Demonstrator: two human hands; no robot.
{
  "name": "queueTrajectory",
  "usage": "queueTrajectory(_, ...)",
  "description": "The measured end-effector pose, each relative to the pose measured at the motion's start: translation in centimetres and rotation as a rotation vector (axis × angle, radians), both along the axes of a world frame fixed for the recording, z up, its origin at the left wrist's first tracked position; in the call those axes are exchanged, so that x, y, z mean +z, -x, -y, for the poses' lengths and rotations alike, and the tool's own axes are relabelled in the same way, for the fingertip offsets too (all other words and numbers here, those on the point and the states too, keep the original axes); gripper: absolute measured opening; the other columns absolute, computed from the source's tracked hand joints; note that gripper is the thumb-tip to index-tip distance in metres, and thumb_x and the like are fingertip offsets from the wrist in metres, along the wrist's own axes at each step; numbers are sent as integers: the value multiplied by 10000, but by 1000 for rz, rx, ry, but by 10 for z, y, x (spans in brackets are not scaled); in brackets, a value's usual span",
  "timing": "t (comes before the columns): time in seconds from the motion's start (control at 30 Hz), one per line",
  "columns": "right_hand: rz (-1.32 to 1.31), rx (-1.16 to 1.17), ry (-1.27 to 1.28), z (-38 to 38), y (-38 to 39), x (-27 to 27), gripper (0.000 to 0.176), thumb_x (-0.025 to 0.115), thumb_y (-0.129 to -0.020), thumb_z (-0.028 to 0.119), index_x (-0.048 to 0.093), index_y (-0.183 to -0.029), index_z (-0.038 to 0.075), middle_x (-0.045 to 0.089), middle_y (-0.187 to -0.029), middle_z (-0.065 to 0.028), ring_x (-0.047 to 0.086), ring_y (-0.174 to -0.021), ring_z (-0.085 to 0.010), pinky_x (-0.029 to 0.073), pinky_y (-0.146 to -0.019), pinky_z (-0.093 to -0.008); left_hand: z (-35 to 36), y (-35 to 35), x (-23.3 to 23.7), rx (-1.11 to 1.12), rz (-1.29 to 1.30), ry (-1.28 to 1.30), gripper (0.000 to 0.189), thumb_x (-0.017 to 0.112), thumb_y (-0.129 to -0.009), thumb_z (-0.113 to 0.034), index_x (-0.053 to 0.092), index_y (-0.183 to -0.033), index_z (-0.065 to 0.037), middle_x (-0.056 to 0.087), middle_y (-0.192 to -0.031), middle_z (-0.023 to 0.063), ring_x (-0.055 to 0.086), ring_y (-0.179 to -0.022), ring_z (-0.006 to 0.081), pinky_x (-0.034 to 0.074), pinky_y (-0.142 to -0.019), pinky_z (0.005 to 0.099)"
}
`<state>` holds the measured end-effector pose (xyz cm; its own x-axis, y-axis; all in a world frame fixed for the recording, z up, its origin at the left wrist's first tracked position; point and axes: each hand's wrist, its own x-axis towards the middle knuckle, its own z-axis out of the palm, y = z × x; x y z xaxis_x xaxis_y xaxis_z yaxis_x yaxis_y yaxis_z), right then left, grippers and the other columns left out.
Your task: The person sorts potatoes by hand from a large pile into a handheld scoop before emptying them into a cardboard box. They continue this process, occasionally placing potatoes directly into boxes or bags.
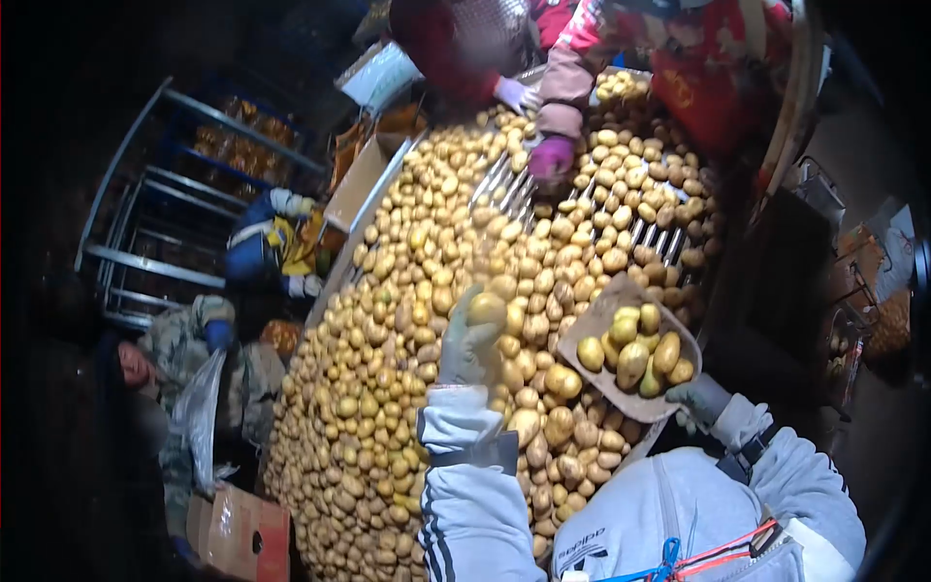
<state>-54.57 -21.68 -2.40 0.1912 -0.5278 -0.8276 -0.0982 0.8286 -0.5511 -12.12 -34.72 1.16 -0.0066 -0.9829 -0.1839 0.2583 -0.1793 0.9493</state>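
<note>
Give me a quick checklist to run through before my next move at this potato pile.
1. Left hand at a potato: ok.
2. Firm hold on that potato: cannot tell.
3. Right hand at the tray's near corner: ok.
4. Bare room left in the tray: ok, beside its potatoes.
5. Co-worker's pink glove away from my hands: ok, at the far side.
6. Tray's underside fully supported: cannot tell.

The head camera looks forward and steeply down from above the wearer's grey jacket [659,504], which fills the lower right. Its wide, dark-rimmed view takes in the counter [341,274] from near edge to far edge, the potatoes [388,339] at middle range, and surroundings past both sides.
</note>
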Motion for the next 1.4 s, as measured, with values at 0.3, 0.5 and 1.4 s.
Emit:
queueTrajectory(0.3,132,-71,66,-8,4,-14,227,705,-921,234,695,-880,11,624,-578,-102,568,-400,-195,444,-368,-309,-59,75,49,-99,-34,17,769,590,-738,205,556,-1484,23,654,-1388,143,695,-1148,189,599,-919,276)
queueTrajectory(0.5,152,-102,96,-16,10,-24,199,712,-894,233,707,-875,34,629,-588,-87,574,-407,-175,455,-369,-314,-54,149,58,-332,-56,-170,795,768,-772,-110,510,-1518,-15,683,-1278,138,719,-1107,266,613,-937,375)
queueTrajectory(1.4,304,-147,228,-54,79,-26,440,690,-886,212,701,-1277,10,717,-737,-120,673,-549,-178,556,-487,-313,-83,344,82,-337,397,600,544,520,-1014,26,460,-1554,55,584,-1488,183,604,-1298,267,519,-1071,352)
